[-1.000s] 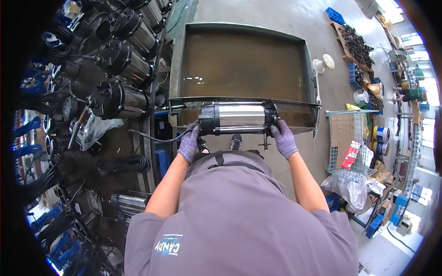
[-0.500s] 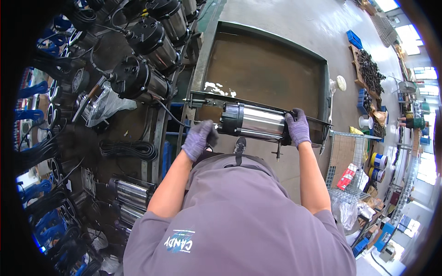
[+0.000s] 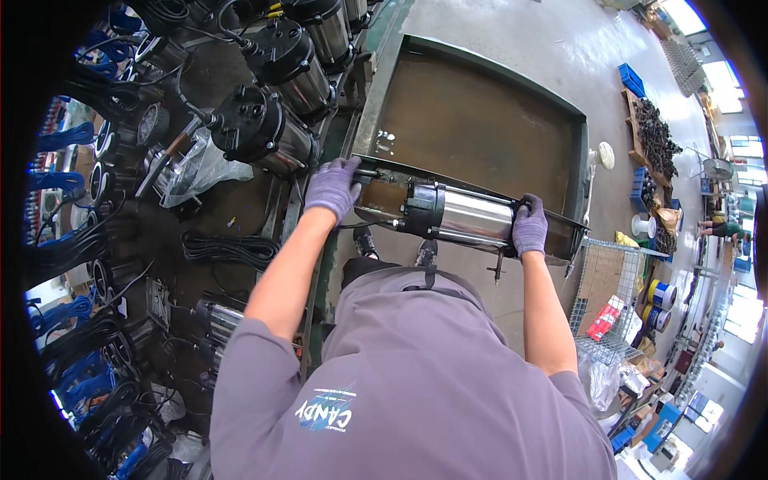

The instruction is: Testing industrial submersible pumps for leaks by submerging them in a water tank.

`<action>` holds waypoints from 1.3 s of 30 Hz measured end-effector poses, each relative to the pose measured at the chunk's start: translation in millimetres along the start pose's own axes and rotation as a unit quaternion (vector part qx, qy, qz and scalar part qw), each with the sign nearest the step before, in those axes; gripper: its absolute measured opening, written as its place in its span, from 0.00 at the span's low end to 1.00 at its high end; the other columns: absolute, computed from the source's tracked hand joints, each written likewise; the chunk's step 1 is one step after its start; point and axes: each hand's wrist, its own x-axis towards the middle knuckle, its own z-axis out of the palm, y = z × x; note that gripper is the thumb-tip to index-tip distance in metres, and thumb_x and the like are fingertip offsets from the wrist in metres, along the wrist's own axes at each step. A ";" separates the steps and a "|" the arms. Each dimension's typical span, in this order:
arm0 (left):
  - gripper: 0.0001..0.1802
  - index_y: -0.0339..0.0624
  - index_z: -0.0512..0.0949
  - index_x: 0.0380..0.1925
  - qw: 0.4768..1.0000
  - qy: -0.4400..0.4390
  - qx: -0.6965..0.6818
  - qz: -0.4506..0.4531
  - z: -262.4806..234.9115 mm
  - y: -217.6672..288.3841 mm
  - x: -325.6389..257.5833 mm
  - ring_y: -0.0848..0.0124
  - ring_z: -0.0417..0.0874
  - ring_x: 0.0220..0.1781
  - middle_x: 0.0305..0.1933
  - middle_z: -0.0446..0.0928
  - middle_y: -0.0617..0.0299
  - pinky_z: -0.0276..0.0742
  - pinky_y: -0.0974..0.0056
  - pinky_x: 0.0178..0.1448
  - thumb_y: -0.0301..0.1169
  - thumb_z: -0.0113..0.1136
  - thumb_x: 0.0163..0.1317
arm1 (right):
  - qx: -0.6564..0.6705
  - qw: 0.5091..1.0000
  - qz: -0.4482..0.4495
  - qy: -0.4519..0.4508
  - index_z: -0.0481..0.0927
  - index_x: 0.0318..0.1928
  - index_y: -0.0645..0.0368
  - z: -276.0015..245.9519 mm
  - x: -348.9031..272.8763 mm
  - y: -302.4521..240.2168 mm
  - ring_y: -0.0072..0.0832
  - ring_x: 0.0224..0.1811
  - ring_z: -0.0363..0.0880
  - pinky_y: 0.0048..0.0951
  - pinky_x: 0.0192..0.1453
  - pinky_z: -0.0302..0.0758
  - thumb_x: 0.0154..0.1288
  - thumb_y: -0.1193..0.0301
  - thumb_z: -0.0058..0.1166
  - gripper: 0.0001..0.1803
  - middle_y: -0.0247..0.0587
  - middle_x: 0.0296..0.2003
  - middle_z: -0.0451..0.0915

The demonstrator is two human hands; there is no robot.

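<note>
A cylindrical submersible pump motor (image 3: 478, 214), with a polished steel body and black end caps, lies on its side in a long dark metal cradle (image 3: 570, 230) along the near side of a tank. My right hand (image 3: 530, 227), in a purple-grey glove, is closed around its right black end. At the cradle's left end, my gloved left hand (image 3: 331, 190) closes over the outer end of a short dark rod (image 3: 367, 173); the fingertips are partly hidden. A black cable (image 3: 364, 226) runs from the motor's left cap toward the left. Below the motor hangs a small metal fitting (image 3: 498, 268).
Behind the cradle lies a rectangular tank (image 3: 582, 152) of brownish water. Several upright steel pumps (image 3: 260, 132) with black tops line its left side. A coiled black cable (image 3: 228, 248) lies at left. To the right stand a wire cage (image 3: 616, 276) and a blue crate (image 3: 631, 80).
My left hand has moved from the motor's cable end up and away to the rod at the cradle's left end. My right hand stays on the motor. The whole view has shifted slightly.
</note>
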 end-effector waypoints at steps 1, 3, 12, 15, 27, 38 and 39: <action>0.32 0.52 0.73 0.67 0.988 -0.142 0.064 0.003 -6.7 -0.2 7.3 0.47 0.76 0.68 0.68 0.74 0.50 0.74 0.43 0.71 0.34 0.70 0.62 | -0.001 1.000 -0.001 -0.001 0.79 0.59 0.59 1.2 0.6 -1.7 0.53 0.56 0.84 0.44 0.62 0.78 0.75 0.73 0.50 0.16 0.59 0.52 0.85; 0.31 0.53 0.74 0.66 0.981 -0.165 0.096 0.041 -9.2 -3.3 17.1 0.47 0.79 0.66 0.65 0.75 0.48 0.77 0.44 0.67 0.36 0.69 0.63 | -0.006 1.000 -0.009 0.005 0.79 0.59 0.59 1.7 -1.0 -1.8 0.53 0.56 0.84 0.44 0.62 0.78 0.76 0.73 0.49 0.16 0.59 0.52 0.85; 0.19 0.44 0.76 0.56 0.975 -0.191 0.033 0.108 18.8 -38.5 32.7 0.41 0.83 0.54 0.53 0.78 0.42 0.80 0.43 0.57 0.33 0.66 0.67 | -0.012 1.000 -0.003 0.014 0.79 0.60 0.57 4.1 1.7 1.9 0.53 0.55 0.84 0.44 0.62 0.78 0.75 0.72 0.49 0.16 0.58 0.52 0.85; 0.15 0.43 0.78 0.53 0.970 -0.230 0.023 0.077 15.3 -35.1 32.0 0.41 0.84 0.52 0.50 0.81 0.43 0.80 0.43 0.56 0.33 0.64 0.69 | -0.020 1.000 -0.001 0.012 0.79 0.60 0.57 3.9 2.1 0.6 0.52 0.55 0.85 0.44 0.61 0.79 0.75 0.73 0.50 0.16 0.58 0.51 0.86; 0.10 0.42 0.80 0.46 0.812 -0.110 -0.546 -0.176 35.8 -10.8 -5.5 0.79 0.75 0.22 0.24 0.73 0.67 0.75 0.66 0.26 0.37 0.56 0.80 | 0.016 1.000 -0.005 0.020 0.80 0.59 0.57 9.4 4.8 9.3 0.49 0.54 0.86 0.42 0.61 0.79 0.75 0.73 0.51 0.15 0.57 0.51 0.86; 0.10 0.46 0.79 0.47 0.778 -0.133 -0.565 -0.238 62.9 16.5 2.6 0.79 0.71 0.21 0.25 0.72 0.70 0.72 0.67 0.26 0.38 0.56 0.80 | 0.011 1.000 0.012 0.024 0.81 0.58 0.56 9.4 4.8 8.5 0.49 0.52 0.86 0.42 0.60 0.80 0.75 0.72 0.51 0.15 0.57 0.49 0.87; 0.10 0.48 0.78 0.46 0.726 -0.178 -0.606 -0.272 63.7 13.0 5.7 0.79 0.69 0.20 0.25 0.70 0.71 0.70 0.67 0.24 0.40 0.56 0.80 | 0.018 1.000 0.010 0.023 0.81 0.58 0.56 10.1 5.4 10.9 0.49 0.52 0.86 0.42 0.60 0.80 0.75 0.71 0.51 0.15 0.57 0.49 0.87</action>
